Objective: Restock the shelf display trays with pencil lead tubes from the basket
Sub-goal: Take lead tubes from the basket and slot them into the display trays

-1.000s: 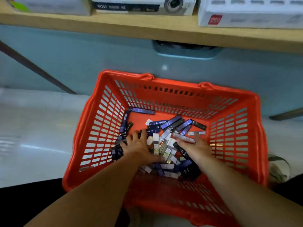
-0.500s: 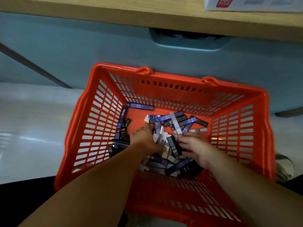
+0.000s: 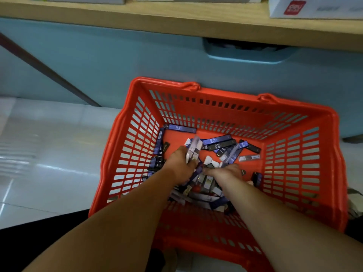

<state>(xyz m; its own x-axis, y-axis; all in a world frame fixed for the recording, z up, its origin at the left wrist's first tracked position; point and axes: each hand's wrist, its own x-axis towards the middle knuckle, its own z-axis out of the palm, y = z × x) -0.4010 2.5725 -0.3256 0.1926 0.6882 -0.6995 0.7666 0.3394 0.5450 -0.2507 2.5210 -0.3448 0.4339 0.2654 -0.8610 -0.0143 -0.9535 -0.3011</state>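
Person bent over red basket (image 3: 306,173) below wooden shelf (image 3: 176,22). Left hand (image 3: 179,161) curled round a small bunch of pencil lead tubes (image 3: 193,149), ends sticking up. Right hand (image 3: 225,172) down in the loose pile, fingers bent; blurred there, so cannot tell whether it has a grip. Many tubes lie across the basket bottom. No display tray in view. Gathering stage, I judge; the stocking is yet to come.

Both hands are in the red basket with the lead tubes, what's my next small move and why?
Probably lift the left hand toward the shelf: it grips a bunch of tubes, while the right hand is down in the loose pile in the basket.
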